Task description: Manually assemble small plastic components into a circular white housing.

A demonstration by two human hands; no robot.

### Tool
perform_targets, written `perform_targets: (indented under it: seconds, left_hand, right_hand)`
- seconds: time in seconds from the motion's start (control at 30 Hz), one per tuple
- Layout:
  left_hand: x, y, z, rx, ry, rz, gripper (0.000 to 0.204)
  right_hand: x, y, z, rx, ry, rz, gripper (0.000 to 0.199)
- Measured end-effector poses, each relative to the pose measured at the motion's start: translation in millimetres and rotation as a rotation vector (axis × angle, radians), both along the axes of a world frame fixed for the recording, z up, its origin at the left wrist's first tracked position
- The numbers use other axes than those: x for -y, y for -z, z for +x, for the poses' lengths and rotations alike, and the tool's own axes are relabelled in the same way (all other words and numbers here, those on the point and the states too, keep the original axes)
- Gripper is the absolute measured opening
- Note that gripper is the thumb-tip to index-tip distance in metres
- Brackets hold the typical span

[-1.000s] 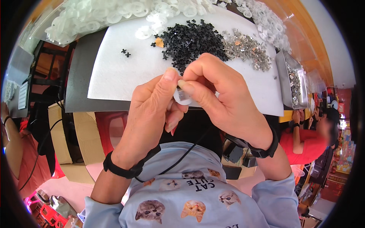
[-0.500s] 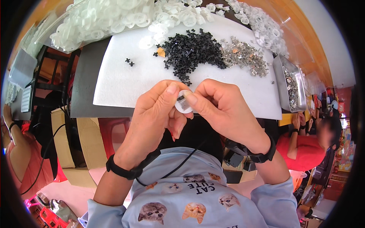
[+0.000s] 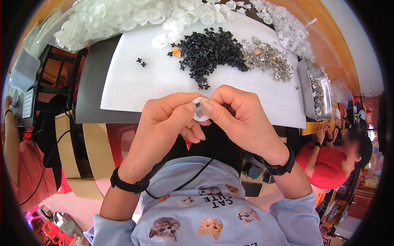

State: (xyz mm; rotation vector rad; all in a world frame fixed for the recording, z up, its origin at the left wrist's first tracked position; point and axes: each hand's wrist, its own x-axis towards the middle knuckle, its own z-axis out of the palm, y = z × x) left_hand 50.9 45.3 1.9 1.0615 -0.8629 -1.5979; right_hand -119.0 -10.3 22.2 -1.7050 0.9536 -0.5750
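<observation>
Below, white sheet [image 3: 135, 90]: across a dark table [image 3: 93, 92].
Left hand [image 3: 164, 117], right hand [image 3: 242, 117]: jointly pinching one white disc [image 3: 200, 111].
Disc: at the sheet's near edge, best steadied by its rim.
Dark patch [image 3: 198, 105]: on its face; light, even thumb pressure seems wisest.

Disc [image 3: 200, 113] before crosses [image 3: 211, 50] on sheet [image 3: 141, 84], tray [image 3: 304, 88] right

This looks like a small hand-work workshop: loose black cross-shaped parts [image 3: 213, 49] and metal bits [image 3: 269, 61] are heaped on the table [image 3: 96, 96], translucent plastic pieces [image 3: 111, 18] are piled at the far side, a metal tray [image 3: 305, 88] of small parts stands right, and other people sit left [image 3: 35, 172] and right [image 3: 326, 166].
</observation>
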Motion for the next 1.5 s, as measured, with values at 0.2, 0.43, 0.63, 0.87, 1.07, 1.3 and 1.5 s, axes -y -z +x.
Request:
perform_targets:
  seconds: [0.2, 0.43, 0.63, 0.87, 1.07, 1.3, 1.5]
  left_hand:
    - [-2, 3, 0, -0.06, -0.007, -0.006, 0.029]
    - [-1, 2, -2, -0.004, -0.024, 0.012, 0.029]
    - [-2, -1, -3, -0.021, -0.009, 0.039, 0.028]
    - [-1, 1, -6, 0.048, 0.0, 0.022, 0.026]
    - [-2, -2, -5, -0.015, 0.052, 0.031, 0.026]
    - [0, 0, -8, 0.043, 0.06, 0.025, 0.027]
    - [1, 1, -13, 0.052, -0.003, 0.054, 0.025]
  right_hand:
    - [-1, -3, -1, -0.057, -0.009, 0.036, 0.022]
    - [-3, 0, -1, -0.069, -0.044, -0.054, 0.021]
    - [-5, 1, -4, -0.049, -0.053, -0.09, 0.021]
    - [-3, 7, -10, -0.045, -0.066, -0.148, 0.019]
    - [-2, 4, -13, -0.02, -0.077, -0.086, 0.022]
    - [-2, 8, -16, 0.034, -0.079, -0.058, 0.022]
    - [1, 14, -19, 0.039, -0.113, -0.093, 0.02]
